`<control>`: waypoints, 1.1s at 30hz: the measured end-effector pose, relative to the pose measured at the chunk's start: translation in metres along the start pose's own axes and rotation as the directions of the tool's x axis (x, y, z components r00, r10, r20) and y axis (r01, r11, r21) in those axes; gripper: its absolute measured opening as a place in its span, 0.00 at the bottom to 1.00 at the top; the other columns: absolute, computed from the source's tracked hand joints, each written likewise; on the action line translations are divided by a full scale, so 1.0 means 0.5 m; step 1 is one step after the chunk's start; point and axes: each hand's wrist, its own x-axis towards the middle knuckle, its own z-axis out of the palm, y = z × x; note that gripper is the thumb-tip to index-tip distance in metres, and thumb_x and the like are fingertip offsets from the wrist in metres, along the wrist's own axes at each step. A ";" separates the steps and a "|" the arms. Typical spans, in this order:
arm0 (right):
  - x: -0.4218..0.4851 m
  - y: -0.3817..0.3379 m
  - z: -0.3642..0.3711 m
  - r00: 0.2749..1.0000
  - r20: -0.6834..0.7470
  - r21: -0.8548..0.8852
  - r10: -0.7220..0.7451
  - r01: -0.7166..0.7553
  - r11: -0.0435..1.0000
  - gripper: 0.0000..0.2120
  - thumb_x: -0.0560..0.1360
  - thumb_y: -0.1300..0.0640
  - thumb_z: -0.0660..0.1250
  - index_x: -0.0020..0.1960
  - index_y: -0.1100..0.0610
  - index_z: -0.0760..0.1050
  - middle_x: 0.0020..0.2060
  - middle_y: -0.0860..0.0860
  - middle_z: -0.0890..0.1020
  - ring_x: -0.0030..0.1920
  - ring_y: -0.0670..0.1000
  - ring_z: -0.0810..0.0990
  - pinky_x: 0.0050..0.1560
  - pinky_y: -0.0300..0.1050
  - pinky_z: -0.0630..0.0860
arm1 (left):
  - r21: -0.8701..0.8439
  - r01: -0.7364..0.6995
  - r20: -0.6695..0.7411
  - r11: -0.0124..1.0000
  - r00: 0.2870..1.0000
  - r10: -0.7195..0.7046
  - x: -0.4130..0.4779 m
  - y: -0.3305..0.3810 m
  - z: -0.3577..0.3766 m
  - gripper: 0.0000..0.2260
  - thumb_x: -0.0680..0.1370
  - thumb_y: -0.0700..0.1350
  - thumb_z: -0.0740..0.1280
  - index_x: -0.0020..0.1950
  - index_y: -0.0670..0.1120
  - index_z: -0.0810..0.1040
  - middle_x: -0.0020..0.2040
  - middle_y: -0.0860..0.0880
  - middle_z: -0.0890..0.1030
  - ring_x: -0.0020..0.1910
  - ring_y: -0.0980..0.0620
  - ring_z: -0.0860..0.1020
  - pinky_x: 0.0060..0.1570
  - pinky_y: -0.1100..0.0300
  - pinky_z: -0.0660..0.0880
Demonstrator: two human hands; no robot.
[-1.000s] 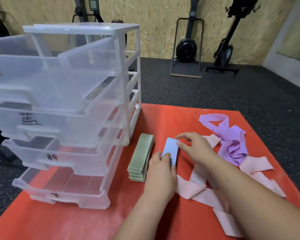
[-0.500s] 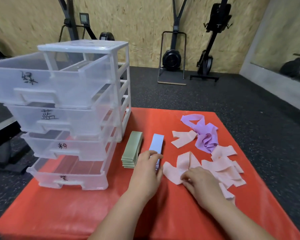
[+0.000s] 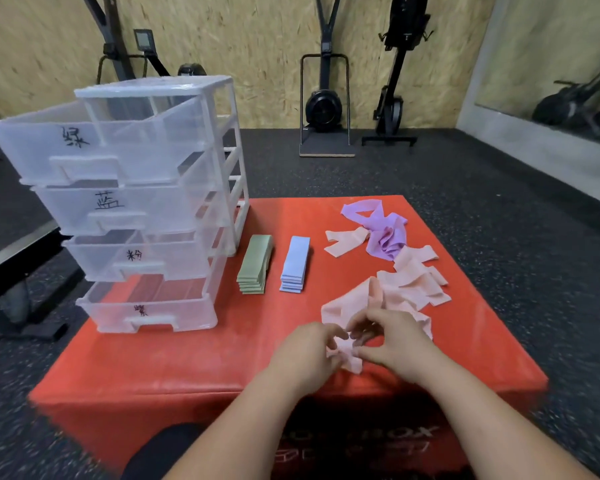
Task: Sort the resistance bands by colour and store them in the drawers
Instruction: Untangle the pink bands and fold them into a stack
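Both hands meet near the front of the red box (image 3: pixel 174 362). My left hand (image 3: pixel 305 355) and my right hand (image 3: pixel 395 344) each pinch the same pink band (image 3: pixel 347 306), which is lifted and crumpled between them. More loose pink bands (image 3: pixel 413 282) lie behind it, and a purple band (image 3: pixel 385 233) is bunched at the far right. A folded green stack (image 3: pixel 255 265) and a folded blue stack (image 3: pixel 295 265) lie side by side beside the clear drawer unit (image 3: pixel 146 202), whose labelled drawers are pulled out.
The red box stands on dark speckled gym flooring (image 3: pixel 499 209). Exercise machines (image 3: pixel 324 105) line the wooden back wall. A dark bench frame (image 3: pixel 18 271) sits to the left of the box.
My left hand left the blue stack and joined my right hand on a pink band, which is now lifted off the box. The camera view pulled back.
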 end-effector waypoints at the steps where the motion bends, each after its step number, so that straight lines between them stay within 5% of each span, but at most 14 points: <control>1: -0.007 0.007 -0.004 1.000 -0.007 -0.036 0.028 -0.028 0.999 0.19 0.68 0.65 0.79 0.52 0.46 0.83 0.45 0.43 0.86 0.46 0.44 0.87 0.56 0.49 0.83 | 0.071 0.004 0.028 0.997 1.000 -0.006 -0.004 0.000 0.006 0.17 0.77 0.54 0.73 0.66 0.58 0.80 0.56 0.55 0.82 0.54 0.50 0.81 0.57 0.51 0.79; 6: -0.040 0.040 -0.040 0.970 -0.200 -0.319 0.136 -0.195 0.928 0.19 0.68 0.60 0.78 0.47 0.38 0.79 0.44 0.38 0.84 0.44 0.39 0.82 0.54 0.43 0.79 | 0.113 -0.046 -0.025 0.992 0.998 0.049 -0.024 -0.009 0.016 0.13 0.77 0.51 0.72 0.62 0.56 0.85 0.53 0.52 0.80 0.55 0.48 0.78 0.55 0.49 0.79; 11: -0.038 0.062 -0.048 0.972 -0.200 -0.397 0.126 -0.198 0.896 0.16 0.70 0.54 0.79 0.48 0.36 0.77 0.46 0.39 0.84 0.45 0.43 0.82 0.54 0.47 0.80 | 0.086 -0.083 -0.061 0.993 0.994 0.088 -0.027 -0.031 0.000 0.11 0.76 0.56 0.74 0.58 0.58 0.85 0.49 0.57 0.80 0.49 0.55 0.78 0.51 0.54 0.78; 17: -0.022 0.053 -0.001 0.999 0.003 -0.409 -0.036 0.034 0.912 0.12 0.74 0.48 0.75 0.57 0.41 0.81 0.52 0.36 0.79 0.50 0.39 0.78 0.57 0.45 0.77 | 0.094 -0.148 -0.079 0.985 0.985 0.155 -0.022 -0.032 0.008 0.05 0.77 0.51 0.75 0.52 0.57 0.83 0.45 0.57 0.77 0.46 0.56 0.76 0.44 0.57 0.73; 23: 0.000 0.016 0.024 0.983 0.079 -0.252 -0.168 0.183 0.950 0.15 0.76 0.38 0.64 0.56 0.43 0.82 0.52 0.37 0.83 0.55 0.41 0.80 0.60 0.44 0.76 | -0.108 -0.166 -0.238 0.980 0.962 0.137 -0.012 -0.032 -0.030 0.05 0.78 0.47 0.73 0.50 0.55 0.79 0.32 0.54 0.74 0.33 0.54 0.74 0.37 0.53 0.74; 29: 0.025 0.009 0.033 0.983 -0.001 -0.086 -0.186 0.185 0.979 0.11 0.80 0.57 0.71 0.57 0.42 0.83 0.52 0.36 0.85 0.56 0.44 0.83 0.57 0.44 0.79 | -0.407 -0.112 -0.312 0.906 0.950 -0.023 0.001 -0.029 -0.069 0.09 0.78 0.39 0.71 0.49 0.54 0.81 0.41 0.53 0.84 0.39 0.53 0.81 0.44 0.56 0.78; 33: 0.040 0.004 0.031 0.977 -0.053 -0.071 -0.207 0.203 0.977 0.12 0.78 0.60 0.71 0.55 0.43 0.83 0.52 0.39 0.84 0.56 0.47 0.82 0.54 0.46 0.79 | -0.523 -0.130 -0.311 0.843 0.949 -0.047 0.006 -0.030 -0.073 0.05 0.79 0.41 0.73 0.46 0.50 0.82 0.38 0.55 0.82 0.37 0.55 0.77 0.42 0.60 0.74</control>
